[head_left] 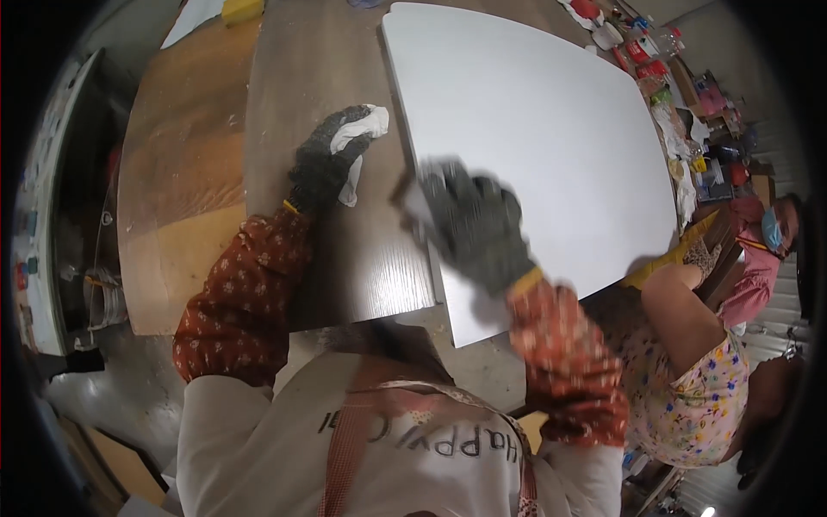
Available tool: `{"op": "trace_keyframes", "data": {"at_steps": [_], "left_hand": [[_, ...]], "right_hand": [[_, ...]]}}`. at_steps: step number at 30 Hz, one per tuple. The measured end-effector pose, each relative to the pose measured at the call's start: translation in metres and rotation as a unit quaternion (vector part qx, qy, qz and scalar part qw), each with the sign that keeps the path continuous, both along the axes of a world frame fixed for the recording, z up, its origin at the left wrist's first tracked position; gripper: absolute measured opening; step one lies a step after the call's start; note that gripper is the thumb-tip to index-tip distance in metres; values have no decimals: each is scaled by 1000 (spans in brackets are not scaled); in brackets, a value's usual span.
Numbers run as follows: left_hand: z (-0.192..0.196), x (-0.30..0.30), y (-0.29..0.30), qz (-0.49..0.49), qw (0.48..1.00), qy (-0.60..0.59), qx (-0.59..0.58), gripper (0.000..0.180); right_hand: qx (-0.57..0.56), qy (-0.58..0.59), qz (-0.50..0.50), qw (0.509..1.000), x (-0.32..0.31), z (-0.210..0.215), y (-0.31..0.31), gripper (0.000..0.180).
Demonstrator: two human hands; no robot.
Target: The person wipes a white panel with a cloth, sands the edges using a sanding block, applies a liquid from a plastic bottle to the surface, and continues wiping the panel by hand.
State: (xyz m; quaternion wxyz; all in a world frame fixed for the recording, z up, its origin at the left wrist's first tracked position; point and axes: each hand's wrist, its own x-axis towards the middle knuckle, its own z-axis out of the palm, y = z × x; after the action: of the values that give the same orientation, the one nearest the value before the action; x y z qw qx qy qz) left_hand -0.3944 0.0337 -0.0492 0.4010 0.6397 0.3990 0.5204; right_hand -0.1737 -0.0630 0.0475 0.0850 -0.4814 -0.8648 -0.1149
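Observation:
My left hand (323, 159), in a dark knit glove, is closed round a crumpled white cloth (366, 127) above a brown wood-grain board (379, 258). Part of the cloth hangs below the fingers. A large white panel (534, 138) lies to the right, its left edge beside the wood-grain board. My right hand (474, 215), gloved alike and blurred by motion, is over that edge with its fingers bent. Against its left side shows a pale, flat thing (417, 207), too smeared to name.
A bare brown wooden board (185, 164) lies at the left, with a yellow block (243, 10) at its far end. Bottles (659, 43), papers and small goods crowd the right side. Two other people are there, one in a flowered top (689, 392), one in pink (754, 280).

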Motion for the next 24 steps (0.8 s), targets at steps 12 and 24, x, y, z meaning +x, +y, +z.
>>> {"op": "trace_keyframes", "data": {"at_steps": [12, 24], "left_hand": [[-17, 5, 14, 23, 979, 125, 162, 28], [31, 124, 29, 36, 918, 323, 225, 34]], "right_hand": [[-27, 2, 74, 997, 30, -9, -83, 54], [-33, -47, -42, 997, 42, -15, -129, 48]]}}
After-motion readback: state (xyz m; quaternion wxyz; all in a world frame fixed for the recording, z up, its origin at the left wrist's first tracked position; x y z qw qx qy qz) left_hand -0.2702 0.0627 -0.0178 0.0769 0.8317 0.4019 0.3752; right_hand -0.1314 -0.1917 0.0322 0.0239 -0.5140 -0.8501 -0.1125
